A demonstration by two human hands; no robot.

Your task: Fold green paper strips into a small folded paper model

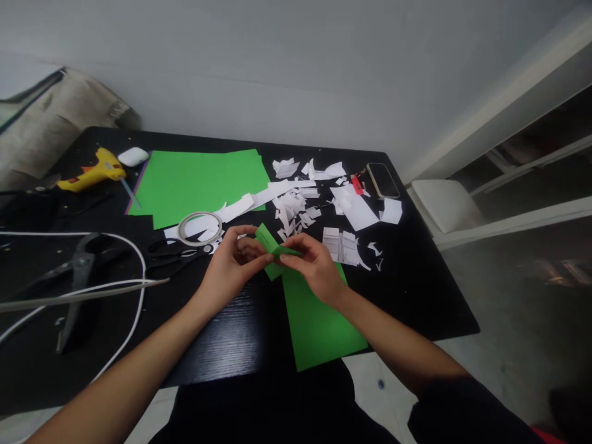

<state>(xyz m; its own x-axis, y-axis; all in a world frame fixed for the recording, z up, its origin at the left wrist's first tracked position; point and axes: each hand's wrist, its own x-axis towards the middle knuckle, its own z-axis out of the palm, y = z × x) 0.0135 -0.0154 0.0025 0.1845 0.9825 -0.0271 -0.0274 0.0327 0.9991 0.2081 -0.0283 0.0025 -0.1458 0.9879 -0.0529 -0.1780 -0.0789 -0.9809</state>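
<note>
Between my two hands is a small folded piece of green paper [267,239], held above the black table. My left hand [235,256] pinches its lower left part between thumb and curled fingers. My right hand [314,266] grips the other side, thumb and fingertips closed on a raised fold. Below my right hand lies a larger green sheet [319,330], reaching the table's front edge and partly covered by the hand and forearm. Just left of my left hand are black-handled scissors [169,256] and a roll of tape [180,229] on white paper.
Large green sheets [203,179] lie at the back left, beside a yellow glue gun [99,171]. White paper scraps [291,206] spread across the middle. A phone [383,180] rests at the back right. A white cable [141,296] loops over pliers [81,271] on the left.
</note>
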